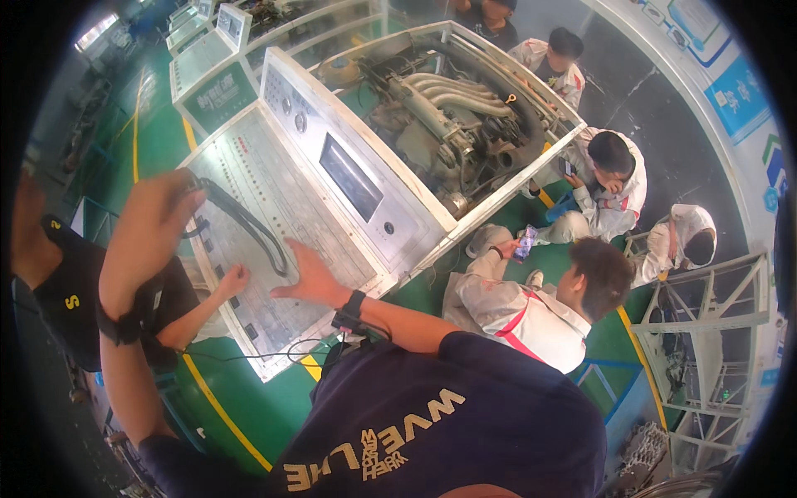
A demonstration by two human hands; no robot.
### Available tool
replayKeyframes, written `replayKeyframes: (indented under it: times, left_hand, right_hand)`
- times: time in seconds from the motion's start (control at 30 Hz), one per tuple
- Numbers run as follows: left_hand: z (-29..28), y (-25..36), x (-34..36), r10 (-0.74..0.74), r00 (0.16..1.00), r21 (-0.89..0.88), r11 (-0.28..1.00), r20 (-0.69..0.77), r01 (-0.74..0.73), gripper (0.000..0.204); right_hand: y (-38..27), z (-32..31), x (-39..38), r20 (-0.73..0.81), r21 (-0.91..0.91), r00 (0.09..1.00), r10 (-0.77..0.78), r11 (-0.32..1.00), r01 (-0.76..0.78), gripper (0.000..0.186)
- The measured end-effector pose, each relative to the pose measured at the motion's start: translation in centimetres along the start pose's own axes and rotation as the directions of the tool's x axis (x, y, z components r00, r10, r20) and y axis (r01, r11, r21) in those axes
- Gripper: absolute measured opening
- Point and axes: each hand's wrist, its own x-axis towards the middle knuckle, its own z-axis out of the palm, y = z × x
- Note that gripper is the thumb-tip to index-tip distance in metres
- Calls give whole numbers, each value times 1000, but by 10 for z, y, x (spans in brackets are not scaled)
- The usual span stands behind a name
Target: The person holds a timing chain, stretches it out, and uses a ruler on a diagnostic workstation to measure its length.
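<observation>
My left hand (pixel 154 217) is raised over the left side of a grey control panel (pixel 249 178), closed on one end of a looped black cable (pixel 242 217). Doubled strands of the cable droop from it toward the panel's middle. My right hand (pixel 311 280) hovers by the lower bend of the cable, thumb and fingers spread, with nothing seen in it. I cannot tell whether its fingertips touch the cable. A dark band is on each of my wrists, and a thin black wire runs from the right one.
Beyond the panel stands an upright console with a dark screen (pixel 350 176), then an engine (pixel 440 108) in a white frame. At left, a person in black holds a hand (pixel 232 282) over the panel edge. Several people in white jackets sit at right; one holds a phone (pixel 525 243).
</observation>
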Motion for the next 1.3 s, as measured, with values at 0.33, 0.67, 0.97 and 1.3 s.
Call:
replayKeyframes:
  times: [0.33, 0.67, 0.97, 1.3]
  left_hand:
    - [-27, -2, -55, 156, 983, 263, 949, 95, -176, 19]
    - [110, -129, -123, -1, 942, -90, 995, 335, 33, 47]
    - [127, -110, -162, -78, 702, 215, 971, 708, -109, 69]
    - [133, -155, -177, -52, 860, -167, 973, 508, 157, 60]
  right_hand:
    - [36, -39, -52, 511, 235, 747, 425, 767, -597, 26]
    - [75, -136, -77, 668, -29, 648, 366, 883, -469, 57]
    - [67, -199, -45, 809, -115, 509, 295, 928, -354, 60]
    - [63, -172, -50, 739, -36, 573, 355, 870, -492, 43]
